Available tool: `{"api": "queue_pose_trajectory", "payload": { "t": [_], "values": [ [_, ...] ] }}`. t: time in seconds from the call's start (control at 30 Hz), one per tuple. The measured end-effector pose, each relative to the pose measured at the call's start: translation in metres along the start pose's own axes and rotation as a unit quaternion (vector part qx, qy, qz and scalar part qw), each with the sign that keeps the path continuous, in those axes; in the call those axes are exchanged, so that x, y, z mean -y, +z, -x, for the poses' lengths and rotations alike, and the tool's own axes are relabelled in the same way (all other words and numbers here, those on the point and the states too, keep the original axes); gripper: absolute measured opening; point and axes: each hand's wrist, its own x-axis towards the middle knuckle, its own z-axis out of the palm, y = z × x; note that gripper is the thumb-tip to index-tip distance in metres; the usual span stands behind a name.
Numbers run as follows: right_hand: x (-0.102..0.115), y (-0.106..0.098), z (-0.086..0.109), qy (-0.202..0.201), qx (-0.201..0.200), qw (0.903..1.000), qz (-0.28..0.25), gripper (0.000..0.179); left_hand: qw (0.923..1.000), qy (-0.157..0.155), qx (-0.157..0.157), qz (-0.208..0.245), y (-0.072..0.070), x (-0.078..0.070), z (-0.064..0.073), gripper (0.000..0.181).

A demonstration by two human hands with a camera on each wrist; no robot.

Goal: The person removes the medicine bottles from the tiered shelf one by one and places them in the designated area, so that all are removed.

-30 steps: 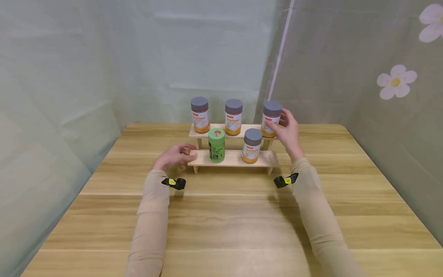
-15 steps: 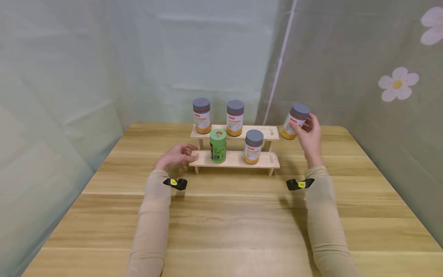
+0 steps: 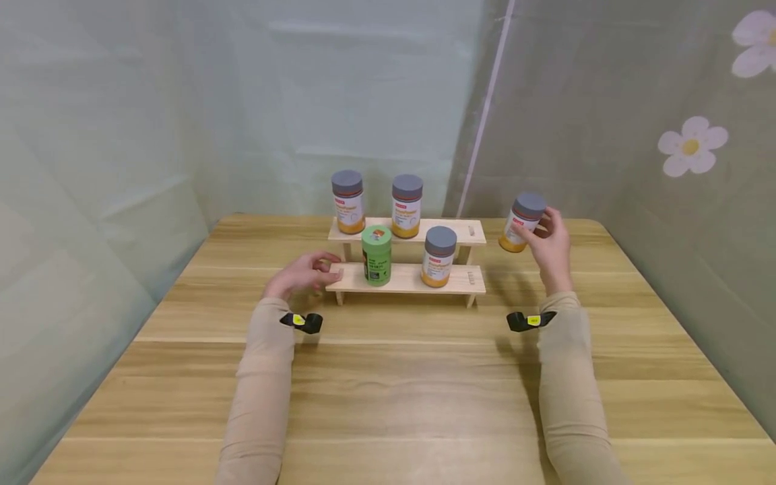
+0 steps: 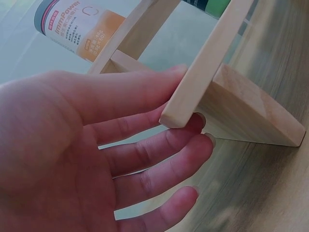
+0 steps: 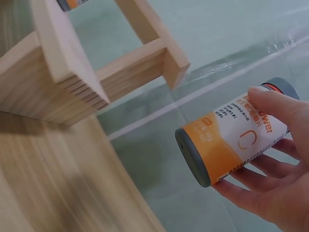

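My right hand (image 3: pixel 548 249) grips a supplement bottle (image 3: pixel 523 222) with a grey lid and a white and orange label, held off the right end of the two-tier wooden rack (image 3: pixel 406 286). In the right wrist view the thumb lies along the bottle (image 5: pixel 231 135) and the fingers wrap behind it. At the rack's left end, my left hand (image 3: pixel 303 273) pinches the lower shelf (image 4: pixel 193 82) between thumb and fingers. Two matching bottles stand on the upper tier, one at left (image 3: pixel 348 205) and one mid-shelf (image 3: pixel 407 209). The lower tier bears a green canister (image 3: pixel 377 259) and another grey-lidded bottle (image 3: pixel 439 259).
The rack stands toward the far side of a wood-grain table (image 3: pixel 388 391). Pale cloth (image 3: pixel 376 87) hangs behind the table. Grey cloth with printed flowers (image 3: pixel 692 147) covers the right side.
My right hand has taken its bottle off the upper tier's right end, carrying it rightward and then slightly down toward me. The left hand keeps its hold on the shelf end.
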Motion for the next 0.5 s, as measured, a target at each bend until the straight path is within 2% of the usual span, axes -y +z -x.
{"api": "queue_pose_trajectory", "payload": {
  "t": [0.5],
  "values": [
    [-0.020, 0.006, -0.001, 0.019, 0.044, 0.9986, 0.021, 0.067, 0.9999, -0.010, 0.001, 0.005, 0.000, -0.001, 0.000, 0.053]
  ]
}}
